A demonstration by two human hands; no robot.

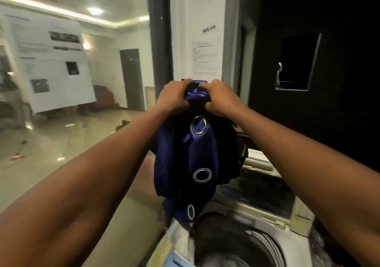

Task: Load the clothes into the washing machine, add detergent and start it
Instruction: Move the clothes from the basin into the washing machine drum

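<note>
while bunched high above the washing machine (257,244) drum, blue curtain (185,153) clenched by left hand (174,100) and right hand (221,100); risk: trailing hem snagging the rim.

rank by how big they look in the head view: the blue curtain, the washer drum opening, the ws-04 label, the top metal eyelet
1. blue curtain
2. washer drum opening, partly cut off by the frame and nearer the camera, so its rank against the curtain is unsure
3. top metal eyelet
4. ws-04 label, close to the eyelet in apparent size
</note>
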